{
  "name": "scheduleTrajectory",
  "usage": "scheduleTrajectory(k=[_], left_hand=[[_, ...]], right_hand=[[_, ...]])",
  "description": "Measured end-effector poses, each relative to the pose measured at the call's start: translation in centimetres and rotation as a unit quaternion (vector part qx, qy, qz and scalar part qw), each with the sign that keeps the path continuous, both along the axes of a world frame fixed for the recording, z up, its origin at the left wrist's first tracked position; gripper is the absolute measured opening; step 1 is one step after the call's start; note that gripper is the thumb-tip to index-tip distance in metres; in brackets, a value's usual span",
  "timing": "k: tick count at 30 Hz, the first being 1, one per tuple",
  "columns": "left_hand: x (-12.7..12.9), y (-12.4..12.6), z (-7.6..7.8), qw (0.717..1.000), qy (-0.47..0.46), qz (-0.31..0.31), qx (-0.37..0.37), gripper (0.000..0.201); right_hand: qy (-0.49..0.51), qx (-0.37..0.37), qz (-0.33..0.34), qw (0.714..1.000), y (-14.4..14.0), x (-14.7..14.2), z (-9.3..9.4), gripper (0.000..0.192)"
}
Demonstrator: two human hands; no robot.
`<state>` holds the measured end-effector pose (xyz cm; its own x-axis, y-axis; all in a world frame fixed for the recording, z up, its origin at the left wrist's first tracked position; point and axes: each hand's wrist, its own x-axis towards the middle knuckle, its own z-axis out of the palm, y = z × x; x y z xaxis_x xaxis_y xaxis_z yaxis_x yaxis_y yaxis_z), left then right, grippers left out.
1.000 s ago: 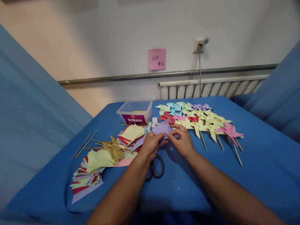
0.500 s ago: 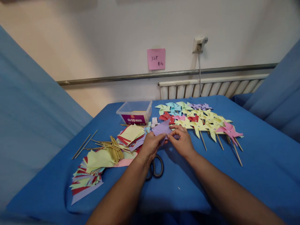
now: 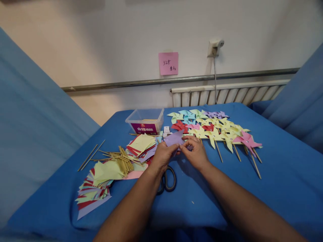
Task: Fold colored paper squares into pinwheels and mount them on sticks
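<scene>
A purple sheet of paper [image 3: 174, 138] is held up over the middle of the table between my two hands. My left hand [image 3: 163, 154] grips its lower left part, thumb on top. My right hand [image 3: 195, 152] pinches its right side, thumb and forefinger close to my left thumb. Part of the sheet is hidden behind my fingers. Beneath my left wrist lie scissors [image 3: 171, 179] with black handles, their blades hidden. Just behind the sheet are small white boxes [image 3: 167, 129].
Several finished paper pinwheels [image 3: 214, 135] on sticks lie at right. To the left are a fanned stack of coloured paper [image 3: 92, 196], a pile of sticks [image 3: 123, 161] and another paper stack [image 3: 141, 144]. A clear plastic box [image 3: 145, 117] stands behind, on the blue tablecloth [image 3: 252, 208].
The purple sheet's upper tip has tilted slightly lower, and my right fingers have shifted a little on its edge. Everything else lies as before.
</scene>
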<state>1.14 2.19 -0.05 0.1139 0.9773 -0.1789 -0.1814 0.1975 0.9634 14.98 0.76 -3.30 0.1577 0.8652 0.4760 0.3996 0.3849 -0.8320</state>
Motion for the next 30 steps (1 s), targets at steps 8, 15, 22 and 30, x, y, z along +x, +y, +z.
scheduleTrajectory(k=[8,15,22,30], left_hand=[[-1.1,0.3,0.6,0.987,0.136,-0.045,0.068,0.014],[-1.4,-0.1,1.2,0.954,0.223,-0.129,0.151,0.028],[-1.7,-0.3,1.7,0.908,0.335,-0.154,0.197,0.029],[-0.8,0.2,0.7,0.997,0.066,0.007,0.045,0.044]], right_hand=[[0.198,-0.023,0.032,0.979,0.8,1.4,0.8,0.056],[0.161,-0.146,0.167,0.962,0.7,2.6,1.5,0.049],[0.142,-0.186,0.189,0.954,0.7,1.8,0.7,0.034],[0.340,-0.149,0.035,0.928,0.7,0.0,-0.2,0.039]])
